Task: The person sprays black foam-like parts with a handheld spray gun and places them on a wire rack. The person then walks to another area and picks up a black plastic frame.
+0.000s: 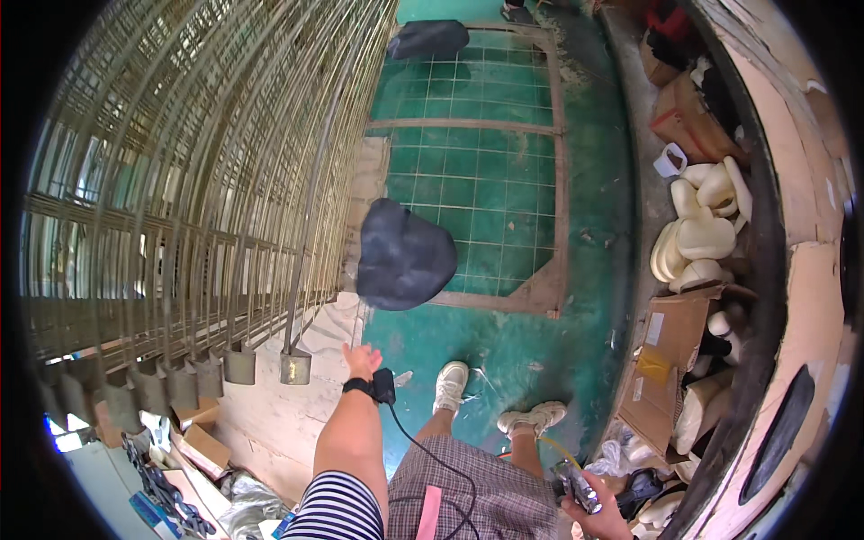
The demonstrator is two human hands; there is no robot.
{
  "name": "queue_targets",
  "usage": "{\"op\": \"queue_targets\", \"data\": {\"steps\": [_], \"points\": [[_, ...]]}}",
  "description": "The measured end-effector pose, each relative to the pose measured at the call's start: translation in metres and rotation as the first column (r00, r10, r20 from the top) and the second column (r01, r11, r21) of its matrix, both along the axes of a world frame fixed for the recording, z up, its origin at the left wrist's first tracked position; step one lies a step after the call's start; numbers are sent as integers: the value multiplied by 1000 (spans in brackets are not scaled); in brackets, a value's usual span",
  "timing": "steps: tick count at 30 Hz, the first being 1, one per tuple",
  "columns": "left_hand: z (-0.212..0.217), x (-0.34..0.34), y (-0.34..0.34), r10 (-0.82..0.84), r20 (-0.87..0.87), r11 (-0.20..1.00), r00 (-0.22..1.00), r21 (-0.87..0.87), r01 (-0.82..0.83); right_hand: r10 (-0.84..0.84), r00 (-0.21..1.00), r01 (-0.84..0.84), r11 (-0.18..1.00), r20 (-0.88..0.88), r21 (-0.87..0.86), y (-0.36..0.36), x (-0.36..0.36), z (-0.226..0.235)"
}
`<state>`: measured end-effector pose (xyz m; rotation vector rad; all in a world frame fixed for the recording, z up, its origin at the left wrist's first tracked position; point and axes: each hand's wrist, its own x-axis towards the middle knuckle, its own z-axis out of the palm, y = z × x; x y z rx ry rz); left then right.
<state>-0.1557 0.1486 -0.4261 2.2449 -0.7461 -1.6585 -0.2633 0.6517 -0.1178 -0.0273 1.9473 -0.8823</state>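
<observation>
My left hand (362, 360) reaches forward beside the rack, its fingers apart and nothing in it. A black strap with a small black box (383, 386) and a cable sits on that wrist. At the lower right my right hand (601, 515) is closed round a shiny silver hand tool (576, 487). A thin yellow hose (560, 447) runs up to this tool; its exact kind is unclear. Beyond my left hand, apart from it, is a dark grey, rounded, sheet-like piece (405, 256). A similar dark piece (429, 40) shows farther away.
A tall wire rack (193, 180) with metal end sleeves fills the left. The green floor (513, 360) has a framed grid panel (504, 180). Along the right stand cardboard boxes (666, 369) and cream foam-like shapes (702, 229). Cartons and plastic wrap (247, 504) lie lower left.
</observation>
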Motion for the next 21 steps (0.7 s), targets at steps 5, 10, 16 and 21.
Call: {"op": "queue_targets", "data": {"steps": [5, 10, 16, 21], "points": [[92, -119, 96, -569, -251, 822, 783, -139, 552, -163, 986, 161, 985, -23, -69, 6, -8, 62], [264, -267, 272, -877, -391, 467, 278, -562, 683, -276, 950, 243, 947, -144, -209, 73, 5, 120], [411, -356, 520, -929, 75, -185, -362, -942, 279, -530, 840, 512, 845, -114, -157, 161, 34, 183], [412, -380, 660, -740, 515, -605, -432, -791, 94, -705, 675, 678, 709, -217, -194, 221, 83, 191]]}}
